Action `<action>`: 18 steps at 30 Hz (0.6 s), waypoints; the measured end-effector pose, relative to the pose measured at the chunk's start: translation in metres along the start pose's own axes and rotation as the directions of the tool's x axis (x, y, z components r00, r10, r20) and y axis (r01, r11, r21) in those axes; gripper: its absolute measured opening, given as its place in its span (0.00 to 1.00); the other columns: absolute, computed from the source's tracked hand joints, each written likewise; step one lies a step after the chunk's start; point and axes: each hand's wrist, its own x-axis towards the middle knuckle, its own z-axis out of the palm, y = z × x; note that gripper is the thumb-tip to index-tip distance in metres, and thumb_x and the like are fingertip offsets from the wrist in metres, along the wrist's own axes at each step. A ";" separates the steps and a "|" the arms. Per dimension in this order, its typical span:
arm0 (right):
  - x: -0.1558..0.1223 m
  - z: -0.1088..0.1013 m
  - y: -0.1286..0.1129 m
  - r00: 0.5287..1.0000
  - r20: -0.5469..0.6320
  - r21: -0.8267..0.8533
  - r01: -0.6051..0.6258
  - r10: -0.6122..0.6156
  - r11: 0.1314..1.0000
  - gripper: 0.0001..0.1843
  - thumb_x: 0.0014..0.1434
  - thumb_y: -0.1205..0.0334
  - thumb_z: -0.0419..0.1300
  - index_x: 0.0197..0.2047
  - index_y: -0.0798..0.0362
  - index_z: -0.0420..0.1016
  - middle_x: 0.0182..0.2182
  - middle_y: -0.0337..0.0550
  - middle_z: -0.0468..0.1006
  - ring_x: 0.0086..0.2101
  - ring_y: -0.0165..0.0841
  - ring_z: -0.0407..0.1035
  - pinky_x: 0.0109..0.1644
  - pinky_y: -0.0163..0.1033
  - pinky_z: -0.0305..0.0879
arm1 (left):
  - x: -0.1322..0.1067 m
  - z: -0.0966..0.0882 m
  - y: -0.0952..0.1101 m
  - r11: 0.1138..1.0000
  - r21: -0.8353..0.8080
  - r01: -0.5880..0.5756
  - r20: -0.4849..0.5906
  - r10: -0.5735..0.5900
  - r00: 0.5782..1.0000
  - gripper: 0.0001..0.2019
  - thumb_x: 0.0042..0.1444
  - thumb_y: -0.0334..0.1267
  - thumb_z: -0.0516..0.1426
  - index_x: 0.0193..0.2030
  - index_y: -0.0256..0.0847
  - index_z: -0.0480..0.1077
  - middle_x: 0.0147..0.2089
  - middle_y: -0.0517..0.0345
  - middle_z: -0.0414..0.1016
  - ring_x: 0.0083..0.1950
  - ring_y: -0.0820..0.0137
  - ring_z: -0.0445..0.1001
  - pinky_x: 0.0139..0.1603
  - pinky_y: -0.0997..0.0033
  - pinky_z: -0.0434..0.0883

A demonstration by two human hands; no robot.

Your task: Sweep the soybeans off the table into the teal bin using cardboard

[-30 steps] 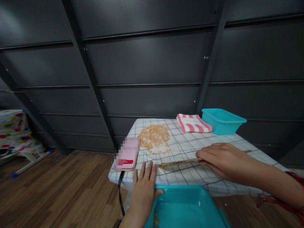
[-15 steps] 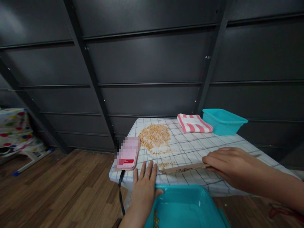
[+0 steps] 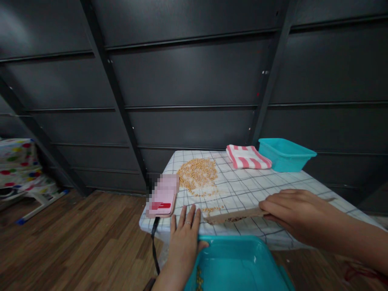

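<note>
My right hand grips a flat strip of brown cardboard, its lower edge low over the checked cloth. Just beyond the strip lies a short row of soybeans. Farther back a larger pile of soybeans is spread with white powder or grains among them. My left hand rests with fingers stretched out at the table's near edge, its thumb over the rim of a teal plastic bin. Some beans lie inside that bin along its left side.
A second teal bin and a folded pink-and-white striped towel stand at the back right of the table. A pink phone lies at the left edge, with a black strap hanging down. Behind is a dark panelled wall.
The cardboard strip has tilted slightly and shows more of its face; my right hand shifted very little. My left hand and the bin stay where they were.
</note>
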 end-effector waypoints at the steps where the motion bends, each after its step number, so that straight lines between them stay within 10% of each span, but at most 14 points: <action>1: -0.001 -0.001 -0.001 1.000 0.006 0.008 -0.003 0.003 1.000 0.14 0.46 0.80 0.46 0.27 0.51 0.62 0.21 0.36 0.71 0.22 0.31 0.65 0.27 0.37 0.53 | 0.000 0.000 0.000 1.000 -0.004 -0.001 0.000 0.001 1.000 0.35 0.48 0.43 0.58 0.62 0.45 0.49 0.65 0.48 0.53 0.65 0.52 0.50 0.59 0.41 0.56; 18: 0.002 -0.006 -0.003 1.000 -0.020 -0.017 -0.007 0.007 1.000 0.15 0.44 0.81 0.45 0.26 0.51 0.61 0.20 0.37 0.70 0.21 0.31 0.65 0.26 0.37 0.53 | 0.000 -0.001 -0.001 1.000 -0.021 0.003 -0.001 -0.003 1.000 0.35 0.49 0.44 0.58 0.62 0.45 0.49 0.65 0.50 0.53 0.65 0.53 0.49 0.59 0.42 0.55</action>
